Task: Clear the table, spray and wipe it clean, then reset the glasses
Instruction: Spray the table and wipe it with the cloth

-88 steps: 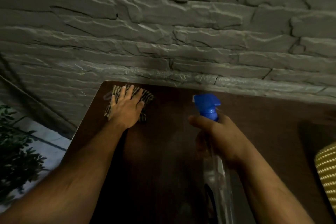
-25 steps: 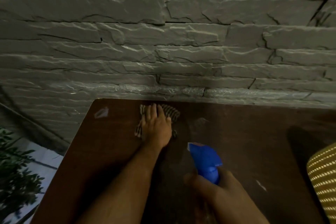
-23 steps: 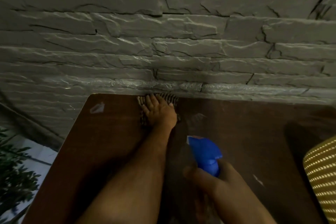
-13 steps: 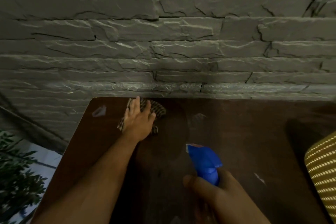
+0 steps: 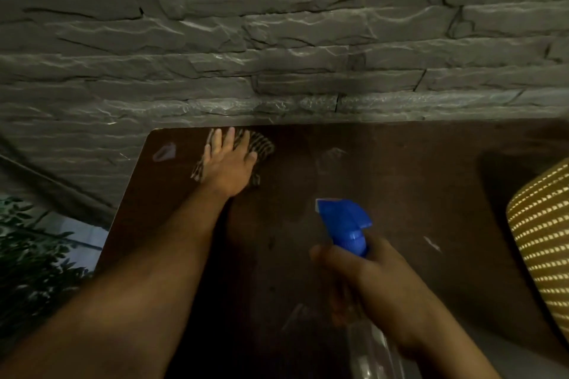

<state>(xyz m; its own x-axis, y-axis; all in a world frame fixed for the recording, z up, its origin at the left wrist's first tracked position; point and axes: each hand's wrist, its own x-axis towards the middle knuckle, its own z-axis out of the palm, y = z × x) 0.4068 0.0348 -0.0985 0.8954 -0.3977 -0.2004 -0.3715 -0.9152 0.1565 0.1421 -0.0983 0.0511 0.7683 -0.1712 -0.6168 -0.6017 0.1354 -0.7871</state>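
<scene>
A: The left hand [image 5: 226,163] lies flat, fingers straight and together, pressing a striped cloth [image 5: 261,144] onto the dark table [image 5: 415,181]. The cloth pokes out past the fingertips and beside the thumb, right at the table's far edge under the stone wall [image 5: 277,40]. A flat palm spreads the pressure, which suits wiping better than a bunched grip would.

B: And the right hand [image 5: 378,289]?

A: Its fingers are curled round the neck of a spray bottle [image 5: 346,224], blue head up, nozzle pointing away from the person toward the patch beside the cloth. It sits nearer the person than the left hand and to its right, probably kept ready so more spray can follow without putting anything down.

B: What differs from half a second back?

A: Little. The left hand has slid slightly toward the far edge, so its fingertips now nearly reach the wall, and more cloth shows on the thumb side. The bottle hand has barely shifted. A second ago the left hand was further right, so it appears to be sweeping side to side along the back edge.

B: Any glasses?

A: None in view. A pale smear [image 5: 164,152] remains left of the left hand, a small light fleck [image 5: 432,244] right of the bottle, and a yellow woven cushion [image 5: 545,243] further right. Wiping looks unfinished.
</scene>
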